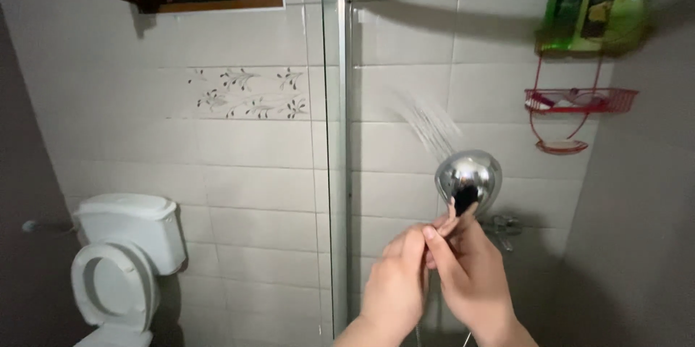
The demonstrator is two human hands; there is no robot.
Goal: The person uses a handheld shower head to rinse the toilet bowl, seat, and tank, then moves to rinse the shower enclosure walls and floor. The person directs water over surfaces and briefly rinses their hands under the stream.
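A chrome shower head [468, 178] is raised in front of me, its shiny back toward the camera. Water sprays from it up and left onto the white tiled wall [405, 94]. My left hand [397, 285] and my right hand [470, 271] are both wrapped around its handle just below the head, fingers overlapping. A thin hose hangs down between my wrists.
A glass shower partition edge [340, 144] stands left of my hands. A white toilet [119, 264] with raised seat sits at lower left. A red wire caddy [579, 101] hangs at upper right below green bottles [594, 3]. A chrome tap [503, 230] is behind my hands.
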